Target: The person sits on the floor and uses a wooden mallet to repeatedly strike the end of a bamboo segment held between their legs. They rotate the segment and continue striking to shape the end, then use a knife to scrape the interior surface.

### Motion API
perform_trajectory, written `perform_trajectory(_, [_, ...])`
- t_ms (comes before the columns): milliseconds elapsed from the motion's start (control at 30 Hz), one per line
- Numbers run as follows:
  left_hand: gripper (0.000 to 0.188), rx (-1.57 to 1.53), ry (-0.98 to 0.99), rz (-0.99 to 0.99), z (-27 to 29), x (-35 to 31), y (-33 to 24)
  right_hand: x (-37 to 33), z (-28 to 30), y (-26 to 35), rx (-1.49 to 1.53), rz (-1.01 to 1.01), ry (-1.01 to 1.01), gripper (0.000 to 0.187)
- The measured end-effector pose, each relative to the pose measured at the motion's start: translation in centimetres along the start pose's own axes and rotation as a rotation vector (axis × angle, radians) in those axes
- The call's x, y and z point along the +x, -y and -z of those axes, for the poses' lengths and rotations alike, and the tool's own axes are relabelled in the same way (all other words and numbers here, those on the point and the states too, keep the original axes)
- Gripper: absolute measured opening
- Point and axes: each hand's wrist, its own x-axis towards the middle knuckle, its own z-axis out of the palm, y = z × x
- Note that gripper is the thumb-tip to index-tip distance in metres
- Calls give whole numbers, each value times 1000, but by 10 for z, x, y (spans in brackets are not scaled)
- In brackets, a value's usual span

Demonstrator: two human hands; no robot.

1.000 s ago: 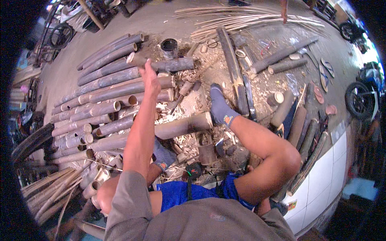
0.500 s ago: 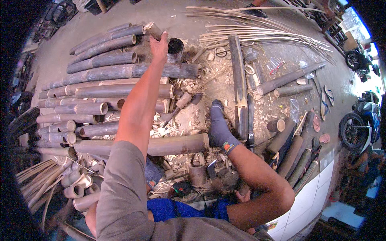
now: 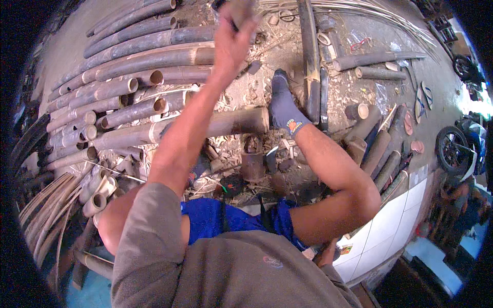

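One short bamboo piece [image 3: 240,14] is being held up at the far edge of the view, over the floor, between the heaped poles and an upright-running split pole. It is looking stubby, rounded and grey-brown, and its outline is blurring. The left grip [image 3: 232,45] is grasping it, thumb and fingers closing around its sides. The right forearm [image 3: 327,252] is showing beside the thigh, but the bent leg is hiding that hand, so I cannot tell its grip.

More than ten bamboo poles [image 3: 144,60] are lying on the left, overlapping too much for an exact count. One thick pole [image 3: 231,122] is stretching across in front of the person, and one bamboo cup [image 3: 252,164] is standing nearer. Two dark sandals [image 3: 428,95] and two pink sandals [image 3: 408,123] are resting on the right.
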Motion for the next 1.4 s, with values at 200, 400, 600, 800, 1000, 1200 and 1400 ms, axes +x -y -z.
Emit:
perform_trajectory(200, [55, 474, 443, 155, -27, -183, -49, -129, 91, -100, 77, -389, 49, 61])
perform_trajectory(400, [53, 287, 666, -93, -56, -249, -34, -189, 198, -124, 667, -405, -432, 67])
perform_trajectory(600, [46, 335, 597, -7, -59, -233, -32, -175, 168, -75, 1468, -19, -286, 77])
perform_trajectory(800, [43, 320, 593, -41, -56, -227, -10, -149, 91, -34, 681, -258, -608, 82])
perform_trajectory(1000, [41, 298, 555, -52, -57, -226, -5, -143, 76, -12, 702, -304, -536, 105])
perform_trajectory(1200, [42, 220, 427, -90, -53, -225, 2, -128, 71, -39, 723, -76, -528, 91])
perform_trajectory(1400, [44, 240, 486, 24, -55, -225, 4, -72, 44, -7, 105, -180, -880, 81])
